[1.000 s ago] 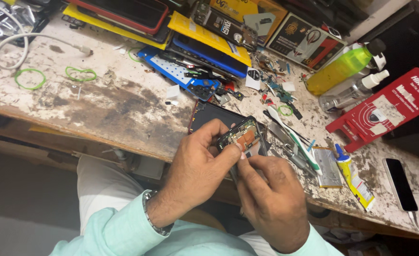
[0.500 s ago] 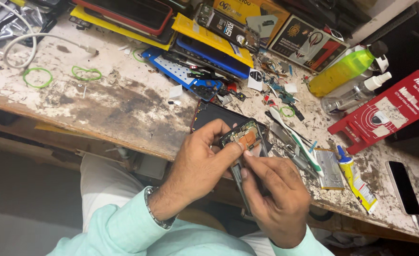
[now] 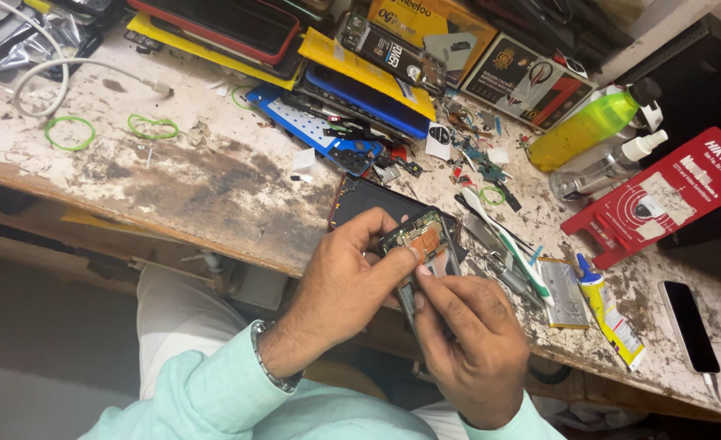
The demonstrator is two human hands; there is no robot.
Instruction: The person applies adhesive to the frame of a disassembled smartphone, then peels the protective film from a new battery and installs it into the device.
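My left hand (image 3: 346,287) grips an opened phone (image 3: 420,241) with its back off, so the circuit board and an orange strip show. It holds the phone just above the near edge of the stained workbench (image 3: 189,183). My right hand (image 3: 465,342) is below and to the right of the phone, with thumb and forefinger pinched against its lower edge. A thin dark tool seems to run down from those fingers, but I cannot tell for sure. Under the phone lies a dark flat panel (image 3: 362,201).
Tweezers and a white-green brush (image 3: 503,232) lie right of the phone, then a silver battery (image 3: 564,293), a glue tube (image 3: 609,314) and a black phone (image 3: 690,326). Behind stand a green bottle (image 3: 593,126), a red box (image 3: 662,195), stacked cases and green rubber bands (image 3: 69,133).
My hands have kept their grip on the phone with only small finger shifts. The view has drifted slightly.
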